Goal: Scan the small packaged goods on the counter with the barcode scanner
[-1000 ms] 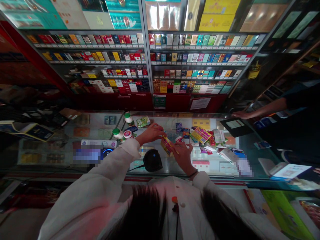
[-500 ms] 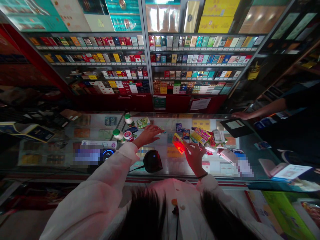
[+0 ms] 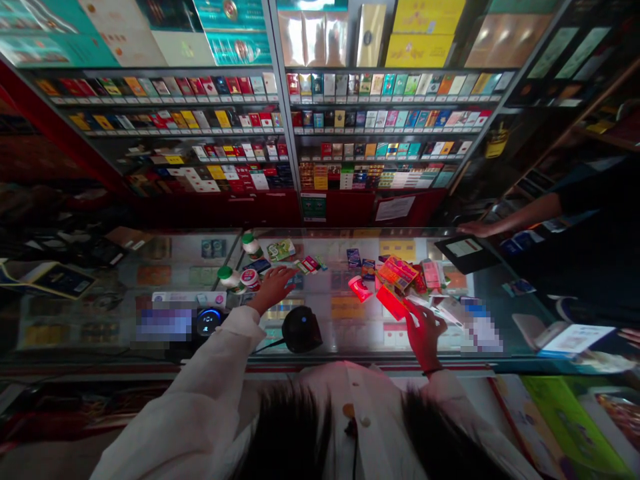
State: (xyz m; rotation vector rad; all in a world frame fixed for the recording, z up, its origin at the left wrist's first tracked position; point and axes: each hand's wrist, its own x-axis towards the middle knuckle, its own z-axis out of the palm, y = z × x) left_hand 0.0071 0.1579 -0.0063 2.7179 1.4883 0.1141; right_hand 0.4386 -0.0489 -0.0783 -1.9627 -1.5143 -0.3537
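R hand (image 3: 425,333), lower right of glass table (image 3: 350,340): grip open, fingers spread, tips just beside red-lit pack (image 3: 391,302), contact unclear. L hand (image 3: 273,288), left of centre: grip open, nothing held, just beside round red-and-white tin (image 3: 250,280). Black round device (image 3: 301,330) between hands, touching neither. Loose packs (image 3: 397,273) heaped above R hand.

Left hand (image 3: 273,288) splayed open, right hand (image 3: 425,333) reaching forward.
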